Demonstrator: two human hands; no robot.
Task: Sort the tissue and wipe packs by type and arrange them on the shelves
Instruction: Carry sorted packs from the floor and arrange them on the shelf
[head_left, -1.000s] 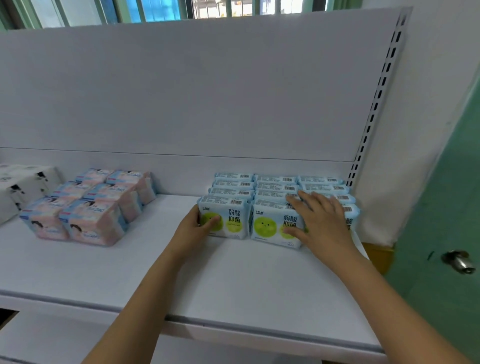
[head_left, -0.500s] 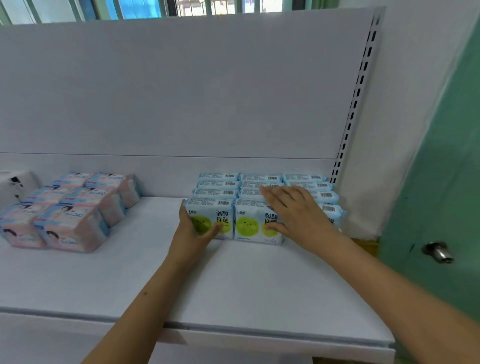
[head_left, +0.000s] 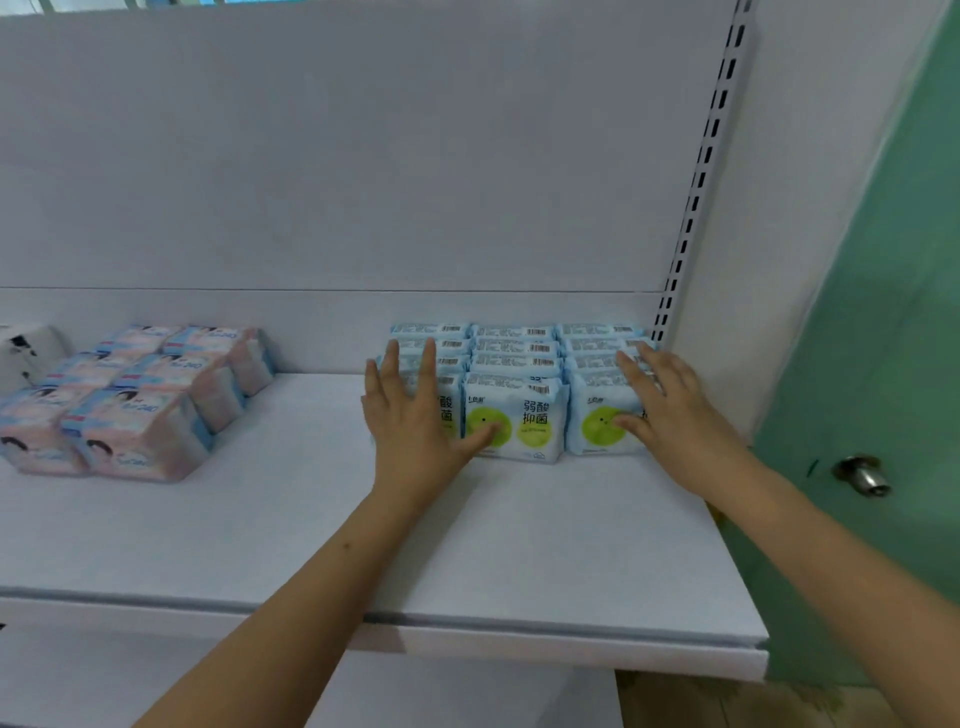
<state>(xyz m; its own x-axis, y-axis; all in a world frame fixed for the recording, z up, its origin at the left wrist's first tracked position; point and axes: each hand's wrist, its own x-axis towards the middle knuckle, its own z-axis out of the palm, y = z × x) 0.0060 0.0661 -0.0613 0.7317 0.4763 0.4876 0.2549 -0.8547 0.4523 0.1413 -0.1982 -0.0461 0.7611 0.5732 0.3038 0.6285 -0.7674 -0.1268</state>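
Observation:
Several blue wipe packs (head_left: 519, 415) with green circles stand in three rows at the back right of the white shelf (head_left: 311, 519). My left hand (head_left: 410, 421) lies flat against the front of the left row, fingers spread over its top, thumb on the middle front pack. My right hand (head_left: 670, 410) presses flat on the front and top of the right row. Neither hand grips a pack. Several pink and blue tissue packs (head_left: 140, 400) sit in two rows at the left of the shelf.
A white pack with black marks (head_left: 26, 353) shows at the far left edge. The slotted upright (head_left: 696, 182) bounds the shelf on the right, beside a green door with a metal knob (head_left: 862, 475). A lower shelf (head_left: 78, 675) shows beneath.
My left hand moved from the left side of the front left pack onto its face and top. My right hand shifted from the middle row to the right row. The view swung slightly.

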